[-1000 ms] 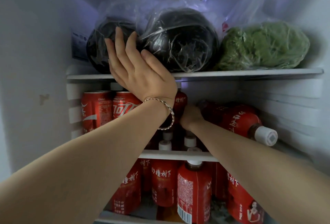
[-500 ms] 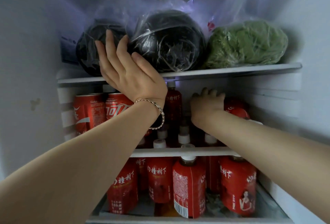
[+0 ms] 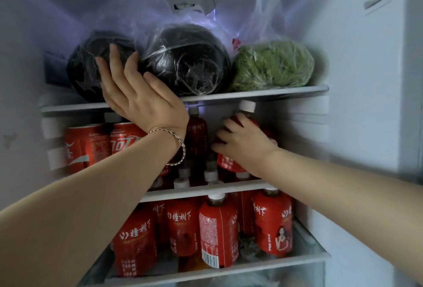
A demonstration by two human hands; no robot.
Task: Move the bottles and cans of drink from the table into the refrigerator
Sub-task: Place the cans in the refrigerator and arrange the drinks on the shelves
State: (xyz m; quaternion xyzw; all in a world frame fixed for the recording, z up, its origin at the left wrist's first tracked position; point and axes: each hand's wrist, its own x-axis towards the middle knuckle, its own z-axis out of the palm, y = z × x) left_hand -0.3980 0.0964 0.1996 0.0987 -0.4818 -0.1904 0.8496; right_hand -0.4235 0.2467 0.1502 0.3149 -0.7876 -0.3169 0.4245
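Inside the open refrigerator, my right hand [image 3: 243, 147] is wrapped around a red drink bottle [image 3: 229, 163] with a white cap, held upright on the middle shelf [image 3: 206, 191] just under the top shelf [image 3: 263, 94]. My left hand [image 3: 137, 96], a bracelet at its wrist, lies flat with fingers spread against a dark bagged vegetable [image 3: 91, 66] at the top shelf's front edge. Red cola cans [image 3: 89, 144] stand at the left of the middle shelf, with more red bottles [image 3: 196, 135] behind. Several red bottles [image 3: 219, 229] fill the shelf below.
A second dark bagged vegetable [image 3: 187, 62] and a bagged green cabbage [image 3: 274, 64] sit on the top shelf. Low white-capped bottles [image 3: 182, 182] crowd the front of the middle shelf. The fridge's white side wall [image 3: 366, 103] is close on the right.
The right hand's bottle has gone from lying on its side to standing upright on the middle shelf. My left hand has stayed pressed against the bagged vegetable. The camera has shifted slightly.
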